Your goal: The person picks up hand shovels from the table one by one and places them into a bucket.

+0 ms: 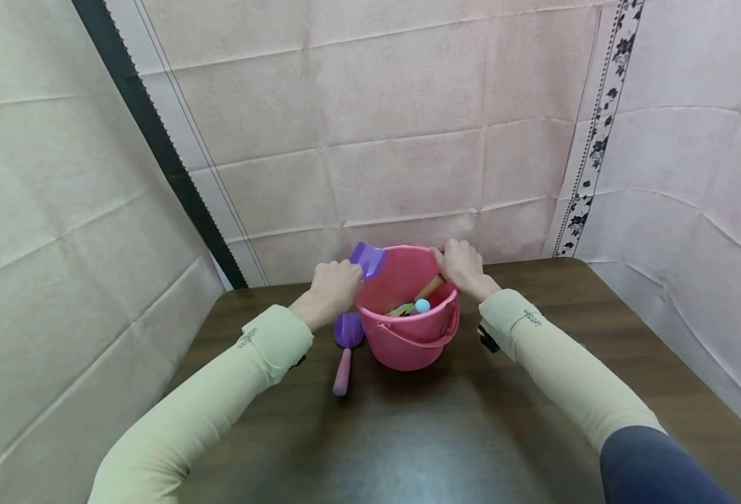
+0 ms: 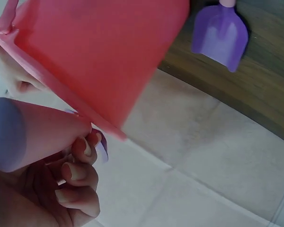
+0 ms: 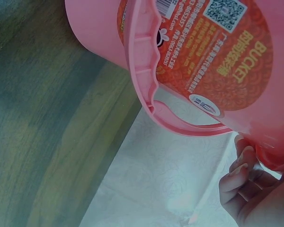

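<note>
A pink bucket [image 1: 408, 339] stands on a dark wooden table [image 1: 471, 434]. My left hand [image 1: 335, 283] grips a purple toy scoop [image 1: 369, 259] by its pink handle [image 2: 33, 132], at the bucket's left rim. My right hand [image 1: 461, 266] holds the right rim, its fingers [image 3: 239, 182] curled under the edge. Inside the bucket lie a pale blue ball [image 1: 422, 305], a tan stick-like piece [image 1: 430, 287] and something green [image 1: 402, 309]. The bucket [image 3: 203, 42] bears an orange label, and its carrying handle [image 3: 151, 90] hangs down.
A second purple shovel [image 1: 347, 343] with a pink handle lies on the table just left of the bucket, also seen as the shovel [image 2: 221, 35] in the left wrist view. Pinkish cloth walls [image 1: 396, 140] close in the back and both sides of the table.
</note>
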`<act>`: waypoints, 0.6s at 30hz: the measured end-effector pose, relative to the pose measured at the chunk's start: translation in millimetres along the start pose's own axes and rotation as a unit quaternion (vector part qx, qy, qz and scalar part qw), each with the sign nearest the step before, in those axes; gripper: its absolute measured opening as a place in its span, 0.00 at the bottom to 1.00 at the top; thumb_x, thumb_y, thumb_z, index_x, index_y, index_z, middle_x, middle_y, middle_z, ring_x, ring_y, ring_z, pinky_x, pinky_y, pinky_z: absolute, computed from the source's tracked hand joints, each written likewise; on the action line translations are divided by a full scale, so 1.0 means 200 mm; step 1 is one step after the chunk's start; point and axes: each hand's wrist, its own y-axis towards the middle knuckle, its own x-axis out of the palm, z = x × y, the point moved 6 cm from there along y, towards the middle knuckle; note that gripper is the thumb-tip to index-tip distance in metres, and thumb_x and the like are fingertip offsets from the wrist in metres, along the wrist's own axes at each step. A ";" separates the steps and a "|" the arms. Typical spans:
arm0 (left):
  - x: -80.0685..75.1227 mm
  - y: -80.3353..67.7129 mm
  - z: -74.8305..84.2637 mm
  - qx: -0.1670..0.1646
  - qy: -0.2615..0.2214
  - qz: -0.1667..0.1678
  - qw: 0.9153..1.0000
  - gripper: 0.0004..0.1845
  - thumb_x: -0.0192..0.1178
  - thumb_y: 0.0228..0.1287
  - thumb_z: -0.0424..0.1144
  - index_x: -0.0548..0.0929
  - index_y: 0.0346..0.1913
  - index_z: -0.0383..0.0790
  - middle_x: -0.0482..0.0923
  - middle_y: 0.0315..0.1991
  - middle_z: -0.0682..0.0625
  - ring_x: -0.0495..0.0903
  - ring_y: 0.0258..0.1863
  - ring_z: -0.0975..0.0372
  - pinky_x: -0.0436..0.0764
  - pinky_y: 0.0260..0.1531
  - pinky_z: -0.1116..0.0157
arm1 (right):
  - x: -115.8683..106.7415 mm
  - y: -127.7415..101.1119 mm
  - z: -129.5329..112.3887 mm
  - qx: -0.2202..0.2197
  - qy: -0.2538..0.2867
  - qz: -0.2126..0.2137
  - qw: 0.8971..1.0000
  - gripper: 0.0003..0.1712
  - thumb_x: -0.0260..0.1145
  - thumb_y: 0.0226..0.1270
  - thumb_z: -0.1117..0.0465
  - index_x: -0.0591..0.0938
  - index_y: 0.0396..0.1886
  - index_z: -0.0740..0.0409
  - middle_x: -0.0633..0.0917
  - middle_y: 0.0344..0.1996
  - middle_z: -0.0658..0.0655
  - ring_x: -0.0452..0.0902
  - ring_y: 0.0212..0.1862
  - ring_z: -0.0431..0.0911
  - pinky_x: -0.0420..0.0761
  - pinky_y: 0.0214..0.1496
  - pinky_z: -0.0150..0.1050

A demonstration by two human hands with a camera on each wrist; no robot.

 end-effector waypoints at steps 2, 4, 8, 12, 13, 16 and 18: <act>-0.01 0.01 0.03 0.008 -0.004 -0.007 1.000 0.12 0.54 0.69 0.43 0.84 0.33 0.42 0.84 0.37 0.44 0.84 0.36 0.49 0.82 0.34 0.51 | 0.00 0.00 0.00 -0.001 0.001 -0.003 1.000 0.26 0.51 0.74 0.47 0.76 0.18 0.55 0.76 0.17 0.55 0.74 0.26 0.50 0.69 0.29 0.42; -0.01 0.01 0.06 0.015 -0.010 -0.016 1.000 0.11 0.54 0.68 0.43 0.83 0.33 0.42 0.84 0.38 0.44 0.84 0.36 0.50 0.81 0.34 0.51 | 0.00 0.00 0.00 -0.002 0.000 -0.002 1.000 0.26 0.51 0.74 0.47 0.77 0.18 0.55 0.76 0.17 0.55 0.74 0.26 0.50 0.69 0.28 0.42; -0.02 0.03 0.10 0.034 -0.014 -0.026 0.999 0.10 0.56 0.67 0.44 0.82 0.36 0.41 0.83 0.40 0.44 0.84 0.39 0.49 0.82 0.36 0.50 | -0.01 0.00 -0.01 -0.005 0.000 0.001 1.000 0.26 0.52 0.74 0.47 0.77 0.17 0.55 0.77 0.17 0.55 0.75 0.26 0.50 0.69 0.28 0.42; -0.02 0.07 0.14 0.060 -0.008 -0.039 0.997 0.10 0.58 0.67 0.44 0.82 0.40 0.40 0.83 0.42 0.44 0.84 0.43 0.49 0.82 0.40 0.49 | -0.01 0.00 -0.01 -0.004 0.002 0.005 1.000 0.26 0.53 0.73 0.47 0.77 0.17 0.55 0.76 0.17 0.55 0.75 0.26 0.51 0.69 0.29 0.42; -0.02 0.07 0.15 0.065 -0.006 -0.045 0.997 0.10 0.58 0.66 0.44 0.82 0.40 0.40 0.83 0.41 0.45 0.84 0.44 0.50 0.81 0.40 0.49 | -0.01 0.00 -0.01 -0.003 0.003 0.004 1.000 0.26 0.53 0.73 0.47 0.77 0.17 0.55 0.76 0.17 0.55 0.75 0.26 0.51 0.69 0.29 0.42; -0.01 0.10 0.18 0.076 -0.002 -0.070 0.995 0.11 0.59 0.67 0.45 0.81 0.42 0.40 0.83 0.42 0.46 0.83 0.45 0.53 0.81 0.42 0.50 | 0.00 0.00 -0.01 -0.001 0.001 0.004 1.000 0.26 0.53 0.73 0.46 0.77 0.17 0.55 0.78 0.18 0.56 0.76 0.27 0.51 0.69 0.29 0.43; -0.01 0.11 0.19 0.082 0.001 -0.087 0.993 0.11 0.59 0.66 0.45 0.81 0.44 0.41 0.83 0.43 0.46 0.82 0.46 0.53 0.80 0.44 0.50 | 0.00 0.00 0.00 0.000 -0.003 0.004 1.000 0.27 0.52 0.73 0.46 0.78 0.17 0.54 0.79 0.19 0.56 0.76 0.28 0.52 0.70 0.30 0.44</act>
